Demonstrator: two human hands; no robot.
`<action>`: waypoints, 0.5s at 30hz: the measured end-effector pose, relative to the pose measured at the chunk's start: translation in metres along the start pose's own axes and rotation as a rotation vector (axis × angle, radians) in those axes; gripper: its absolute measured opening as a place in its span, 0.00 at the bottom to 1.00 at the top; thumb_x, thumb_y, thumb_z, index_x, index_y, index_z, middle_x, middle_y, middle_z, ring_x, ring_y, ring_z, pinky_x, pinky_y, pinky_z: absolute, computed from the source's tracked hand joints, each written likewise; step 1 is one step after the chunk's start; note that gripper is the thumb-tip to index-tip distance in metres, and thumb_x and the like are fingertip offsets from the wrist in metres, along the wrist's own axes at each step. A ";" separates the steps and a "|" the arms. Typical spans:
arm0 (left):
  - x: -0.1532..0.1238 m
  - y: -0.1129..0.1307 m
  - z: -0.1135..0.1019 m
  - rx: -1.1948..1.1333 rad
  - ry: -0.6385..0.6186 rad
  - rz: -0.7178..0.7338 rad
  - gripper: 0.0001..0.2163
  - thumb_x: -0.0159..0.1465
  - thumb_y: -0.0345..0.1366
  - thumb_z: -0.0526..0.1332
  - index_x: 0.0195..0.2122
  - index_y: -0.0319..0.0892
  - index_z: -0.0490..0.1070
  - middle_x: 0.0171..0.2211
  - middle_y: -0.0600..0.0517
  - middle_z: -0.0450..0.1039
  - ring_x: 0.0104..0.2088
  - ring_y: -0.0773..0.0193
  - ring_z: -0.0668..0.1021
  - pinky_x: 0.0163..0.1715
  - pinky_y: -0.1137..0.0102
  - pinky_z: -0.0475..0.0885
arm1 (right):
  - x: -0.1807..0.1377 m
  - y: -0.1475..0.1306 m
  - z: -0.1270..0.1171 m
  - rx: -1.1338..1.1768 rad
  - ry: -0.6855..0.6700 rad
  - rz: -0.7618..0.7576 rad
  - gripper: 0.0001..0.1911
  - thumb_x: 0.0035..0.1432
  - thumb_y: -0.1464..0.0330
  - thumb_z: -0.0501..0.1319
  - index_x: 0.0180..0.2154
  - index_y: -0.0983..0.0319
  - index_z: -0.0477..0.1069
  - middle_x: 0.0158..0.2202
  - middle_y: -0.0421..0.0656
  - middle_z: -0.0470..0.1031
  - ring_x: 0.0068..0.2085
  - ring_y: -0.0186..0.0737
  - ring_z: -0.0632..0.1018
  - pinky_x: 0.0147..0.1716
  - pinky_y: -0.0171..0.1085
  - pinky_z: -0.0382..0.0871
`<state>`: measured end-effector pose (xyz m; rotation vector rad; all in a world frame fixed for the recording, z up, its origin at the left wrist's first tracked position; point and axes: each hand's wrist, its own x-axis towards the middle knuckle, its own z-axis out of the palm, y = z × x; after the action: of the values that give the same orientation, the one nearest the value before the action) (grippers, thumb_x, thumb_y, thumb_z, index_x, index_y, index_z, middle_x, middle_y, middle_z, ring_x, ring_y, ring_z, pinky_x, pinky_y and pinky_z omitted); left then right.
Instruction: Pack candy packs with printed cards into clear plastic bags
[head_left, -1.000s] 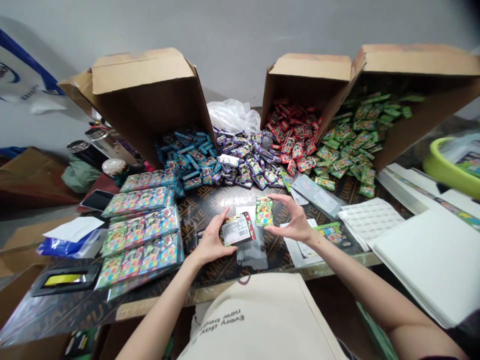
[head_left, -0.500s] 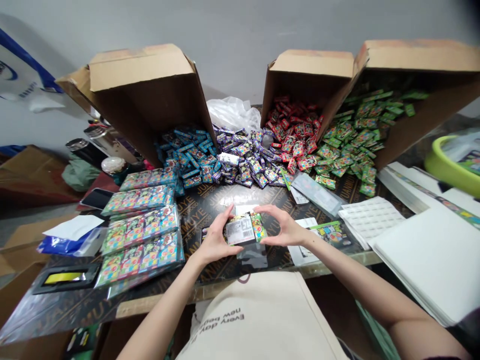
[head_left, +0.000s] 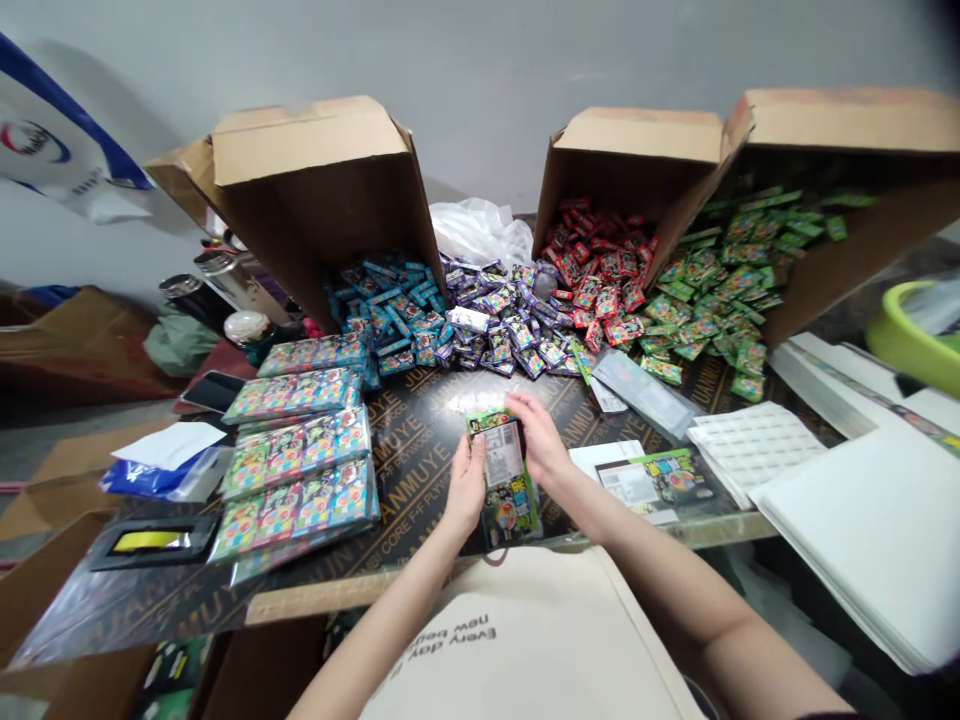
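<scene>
Both my hands meet at the table's near middle around a small stack of candy packs (head_left: 501,452) with a white barcode label facing up. My left hand (head_left: 465,488) grips its left side, fingers curled. My right hand (head_left: 535,440) closes over its top and right side. The stack rests on a clear plastic sleeve with a green printed card (head_left: 513,514) lying on the dark table (head_left: 420,430). Beyond lie heaps of blue packs (head_left: 390,310), purple packs (head_left: 502,315), red packs (head_left: 596,275) and green packs (head_left: 712,290).
Three tipped cardboard boxes (head_left: 315,200) (head_left: 637,160) (head_left: 847,170) spill the packs. Filled sleeves (head_left: 300,470) are stacked at left. White sheets (head_left: 862,510), a dimpled tray (head_left: 739,445), another printed card (head_left: 660,478) and a green basin (head_left: 911,335) lie right. A beige bag (head_left: 517,650) sits on my lap.
My right hand brought a green pack to the stack in my left hand. Both hands then turned the stack upright and lowered it onto the sleeve.
</scene>
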<state>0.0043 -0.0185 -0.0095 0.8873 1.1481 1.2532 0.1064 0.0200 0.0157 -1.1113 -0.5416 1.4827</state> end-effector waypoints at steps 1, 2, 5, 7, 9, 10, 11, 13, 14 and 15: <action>-0.001 -0.001 0.002 -0.049 0.012 -0.019 0.20 0.59 0.50 0.52 0.43 0.40 0.68 0.41 0.49 0.73 0.40 0.62 0.75 0.41 0.70 0.68 | 0.000 -0.001 0.000 -0.012 -0.008 -0.005 0.18 0.42 0.67 0.62 0.38 0.60 0.62 0.25 0.36 0.73 0.27 0.36 0.74 0.26 0.34 0.67; -0.002 -0.002 0.003 -0.103 0.024 -0.035 0.21 0.60 0.51 0.50 0.43 0.39 0.69 0.40 0.49 0.74 0.40 0.62 0.75 0.41 0.69 0.68 | -0.001 -0.002 0.000 -0.025 -0.009 -0.011 0.18 0.40 0.70 0.62 0.37 0.60 0.62 0.24 0.35 0.73 0.26 0.35 0.74 0.26 0.33 0.67; 0.003 0.002 0.005 -0.248 0.013 -0.073 0.21 0.59 0.50 0.51 0.40 0.37 0.71 0.38 0.48 0.75 0.39 0.61 0.76 0.41 0.69 0.68 | -0.004 -0.004 -0.003 0.009 -0.029 -0.025 0.22 0.39 0.73 0.60 0.40 0.58 0.59 0.24 0.35 0.74 0.26 0.36 0.75 0.27 0.34 0.67; 0.010 0.006 0.004 -0.295 0.012 -0.099 0.17 0.56 0.45 0.56 0.37 0.36 0.72 0.36 0.48 0.75 0.38 0.61 0.76 0.40 0.69 0.68 | -0.006 -0.006 -0.008 0.088 -0.075 0.007 0.21 0.42 0.71 0.59 0.41 0.58 0.58 0.27 0.36 0.76 0.29 0.38 0.77 0.31 0.37 0.69; 0.017 0.010 0.000 -0.321 0.031 -0.131 0.13 0.53 0.40 0.59 0.34 0.36 0.73 0.34 0.49 0.75 0.37 0.62 0.76 0.39 0.70 0.68 | -0.005 -0.008 -0.013 0.154 -0.103 0.080 0.19 0.44 0.71 0.57 0.41 0.58 0.58 0.29 0.39 0.77 0.32 0.41 0.78 0.32 0.40 0.69; 0.020 0.013 -0.002 -0.323 0.034 -0.146 0.12 0.51 0.38 0.60 0.33 0.36 0.73 0.33 0.49 0.75 0.35 0.63 0.76 0.37 0.70 0.69 | -0.004 -0.009 -0.015 0.173 -0.106 0.123 0.18 0.44 0.71 0.57 0.40 0.59 0.58 0.30 0.40 0.77 0.33 0.41 0.78 0.32 0.40 0.70; 0.022 0.015 -0.004 -0.314 0.033 -0.153 0.12 0.50 0.36 0.60 0.34 0.36 0.73 0.31 0.50 0.75 0.33 0.64 0.76 0.36 0.71 0.69 | -0.002 -0.010 -0.017 0.184 -0.108 0.167 0.18 0.44 0.73 0.56 0.40 0.60 0.60 0.31 0.41 0.77 0.33 0.41 0.78 0.32 0.40 0.70; 0.026 0.020 -0.009 -0.266 0.022 -0.121 0.12 0.48 0.33 0.61 0.35 0.38 0.72 0.28 0.53 0.74 0.29 0.67 0.75 0.34 0.71 0.68 | 0.001 -0.010 -0.020 0.184 -0.124 0.269 0.16 0.43 0.76 0.57 0.39 0.61 0.63 0.30 0.41 0.78 0.30 0.38 0.78 0.29 0.37 0.70; 0.027 0.022 -0.012 -0.233 0.007 -0.094 0.13 0.48 0.32 0.61 0.36 0.39 0.72 0.28 0.54 0.73 0.29 0.68 0.75 0.34 0.72 0.68 | 0.002 -0.010 -0.022 0.178 -0.146 0.326 0.15 0.44 0.76 0.57 0.38 0.62 0.65 0.29 0.41 0.78 0.27 0.37 0.77 0.26 0.35 0.70; 0.027 0.024 -0.013 -0.205 -0.009 -0.071 0.14 0.48 0.31 0.61 0.37 0.39 0.72 0.28 0.54 0.73 0.30 0.68 0.74 0.34 0.72 0.68 | 0.004 -0.009 -0.025 0.170 -0.174 0.374 0.13 0.45 0.75 0.58 0.37 0.63 0.66 0.27 0.40 0.77 0.25 0.36 0.76 0.25 0.35 0.69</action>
<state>-0.0158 0.0106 0.0062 0.6923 1.0149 1.2816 0.1327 0.0193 0.0107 -0.9898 -0.3278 1.9254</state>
